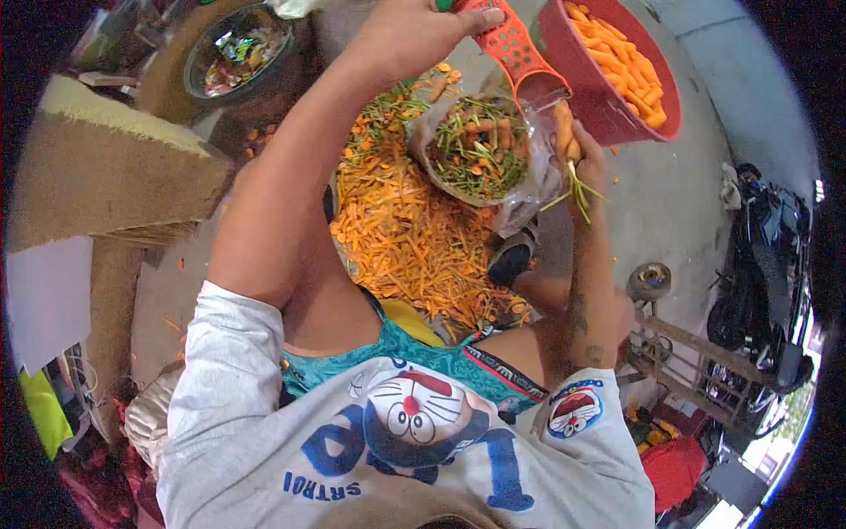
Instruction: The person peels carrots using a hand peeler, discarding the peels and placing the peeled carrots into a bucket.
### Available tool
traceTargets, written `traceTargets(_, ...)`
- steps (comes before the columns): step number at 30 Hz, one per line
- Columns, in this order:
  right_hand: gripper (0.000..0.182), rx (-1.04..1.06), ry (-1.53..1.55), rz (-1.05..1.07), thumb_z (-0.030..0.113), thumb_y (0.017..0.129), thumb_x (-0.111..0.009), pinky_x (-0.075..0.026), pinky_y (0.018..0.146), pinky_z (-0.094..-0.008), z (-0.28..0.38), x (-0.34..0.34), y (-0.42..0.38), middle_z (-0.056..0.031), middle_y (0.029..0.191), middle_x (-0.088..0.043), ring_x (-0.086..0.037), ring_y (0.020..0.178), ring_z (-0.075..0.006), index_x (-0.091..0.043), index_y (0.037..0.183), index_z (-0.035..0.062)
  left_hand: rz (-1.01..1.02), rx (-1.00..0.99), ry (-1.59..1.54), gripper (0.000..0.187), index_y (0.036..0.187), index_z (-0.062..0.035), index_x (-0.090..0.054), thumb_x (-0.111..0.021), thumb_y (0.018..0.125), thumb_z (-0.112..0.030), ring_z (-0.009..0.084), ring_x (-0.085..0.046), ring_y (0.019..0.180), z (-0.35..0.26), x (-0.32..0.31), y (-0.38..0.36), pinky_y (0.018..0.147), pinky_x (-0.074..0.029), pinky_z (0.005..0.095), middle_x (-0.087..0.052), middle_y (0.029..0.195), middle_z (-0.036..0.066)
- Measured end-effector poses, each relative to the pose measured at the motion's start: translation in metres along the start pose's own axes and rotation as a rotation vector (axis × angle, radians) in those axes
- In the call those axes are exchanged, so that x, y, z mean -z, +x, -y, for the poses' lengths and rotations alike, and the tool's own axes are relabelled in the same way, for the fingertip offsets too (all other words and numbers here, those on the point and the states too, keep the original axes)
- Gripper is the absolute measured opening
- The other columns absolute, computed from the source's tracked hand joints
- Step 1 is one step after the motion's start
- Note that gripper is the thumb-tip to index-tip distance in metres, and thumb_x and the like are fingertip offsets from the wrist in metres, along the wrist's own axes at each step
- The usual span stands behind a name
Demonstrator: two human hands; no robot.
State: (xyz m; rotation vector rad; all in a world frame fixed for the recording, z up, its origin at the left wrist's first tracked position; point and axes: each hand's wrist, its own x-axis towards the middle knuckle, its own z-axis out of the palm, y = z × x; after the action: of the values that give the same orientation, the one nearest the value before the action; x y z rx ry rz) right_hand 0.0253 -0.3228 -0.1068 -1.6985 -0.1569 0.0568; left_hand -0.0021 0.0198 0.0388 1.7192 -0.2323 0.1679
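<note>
My left hand (pixel 445 26) is closed on the handle end of a large orange peeler (pixel 515 62) with holes along its body. Its bladed end reaches down to the top of a carrot (pixel 565 132). That carrot, with short green stems hanging below, is gripped in my right hand (pixel 589 163). Beneath, between my legs, a clear plastic bag (pixel 520 207) lines a container full of green stalks and carrot ends (pixel 480 145). Orange peelings (pixel 405 247) cover the floor around it.
A red tub (pixel 665 128) of peeled carrots (pixel 617 62) stands at the upper right. At the upper left is a dark basin (pixel 194 75) with wrappers inside. A brown cardboard-like block (pixel 115 167) lies at left; a wooden frame with a wheel (pixel 649 280) is at right.
</note>
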Motion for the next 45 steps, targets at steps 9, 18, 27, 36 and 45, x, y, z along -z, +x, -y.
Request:
traceTargets(9, 0.038, -0.237, 0.656, 0.089, 0.021, 0.107, -0.055, -0.057, 0.065, -0.0261, 0.025, -0.003, -0.078, -0.0087, 0.101, -0.07, -0.068, 0.077, -0.0152, -0.06, 0.136, -0.0021, 0.175, 0.147, -0.109, 0.028, 0.089, -0.0132, -0.069, -0.08, 0.091, -0.038, 0.0045, -0.046, 0.055, 0.019, -0.078, -0.013, 0.05, -0.036, 0.0247, -0.053, 0.067, -0.007)
traceTargets(18, 0.045, 0.14, 0.251, -0.372, 0.016, 0.108, -0.052, -0.042, 0.113, -0.0334, 0.082, -0.01, -0.085, -0.0186, 0.148, -0.057, -0.055, 0.134, -0.0232, -0.052, 0.144, -0.0106, 0.051, 0.044, -0.128, 0.025, 0.099, -0.0056, -0.067, -0.07, 0.1, -0.03, 0.0095, -0.055, 0.056, 0.016, -0.079, -0.011, 0.051, -0.045, 0.0282, -0.062, 0.07, -0.001)
traceTargets(27, 0.045, -0.115, 0.501, -0.232, 0.019, 0.108, -0.05, -0.048, 0.107, -0.0346, 0.09, -0.034, -0.091, -0.0178, 0.141, -0.061, -0.061, 0.126, -0.0245, -0.054, 0.142, -0.0102, 0.154, 0.082, -0.059, 0.024, 0.104, -0.0052, -0.072, -0.078, 0.093, -0.026, 0.01, -0.061, 0.063, 0.022, -0.117, -0.026, 0.058, -0.05, 0.031, -0.065, 0.075, 0.0)
traceTargets(36, 0.046, -0.264, 0.819, 0.12, 0.026, 0.104, -0.055, -0.052, 0.068, -0.0284, 0.087, -0.029, -0.102, -0.0132, 0.107, -0.067, -0.064, 0.08, -0.0181, -0.052, 0.14, -0.0036, -0.037, 0.142, -0.018, 0.017, 0.097, -0.0043, -0.066, -0.068, 0.101, -0.021, 0.011, -0.059, 0.059, 0.007, -0.071, -0.002, 0.053, -0.048, 0.0308, -0.063, 0.072, 0.002)
traceTargets(45, 0.044, -0.298, 0.799, -0.028, 0.024, 0.105, -0.054, -0.052, 0.074, -0.0304, 0.093, -0.033, -0.113, -0.0188, 0.117, -0.066, -0.063, 0.086, -0.0209, -0.053, 0.139, -0.0042, -0.045, 0.164, -0.002, 0.024, 0.095, -0.0017, -0.062, -0.072, 0.097, -0.024, 0.0137, -0.061, 0.069, 0.02, -0.069, 0.005, 0.063, -0.051, 0.0319, -0.061, 0.078, 0.003)
